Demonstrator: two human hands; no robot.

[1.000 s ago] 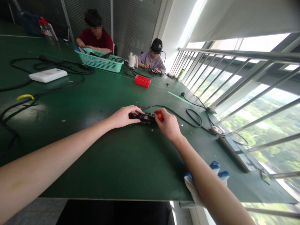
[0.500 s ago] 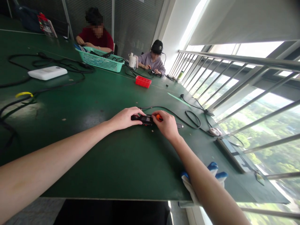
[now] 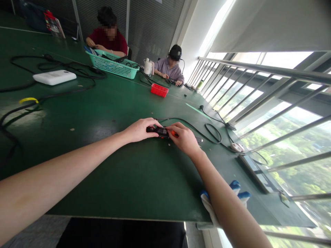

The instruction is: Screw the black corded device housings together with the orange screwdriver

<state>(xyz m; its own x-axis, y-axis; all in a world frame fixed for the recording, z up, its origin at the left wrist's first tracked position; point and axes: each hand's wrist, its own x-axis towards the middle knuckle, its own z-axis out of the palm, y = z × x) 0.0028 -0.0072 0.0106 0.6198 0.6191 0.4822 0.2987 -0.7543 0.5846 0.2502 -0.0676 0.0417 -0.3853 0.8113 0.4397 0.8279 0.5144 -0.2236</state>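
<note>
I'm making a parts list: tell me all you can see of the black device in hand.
The black device is narrow and plastic-looking, with paler marks on top, red on its near edge. It runs crosswise, on or just above the table. The left hand grips its left end; the right hand covers the other.

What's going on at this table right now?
Two bare hands are busy with a small black device on the green table. The left hand holds its left end; the right hand pinches an orange item at the other end, its exact contact hidden by the fingers. A red tray sits beyond, and two other people are seated farther back.
</note>
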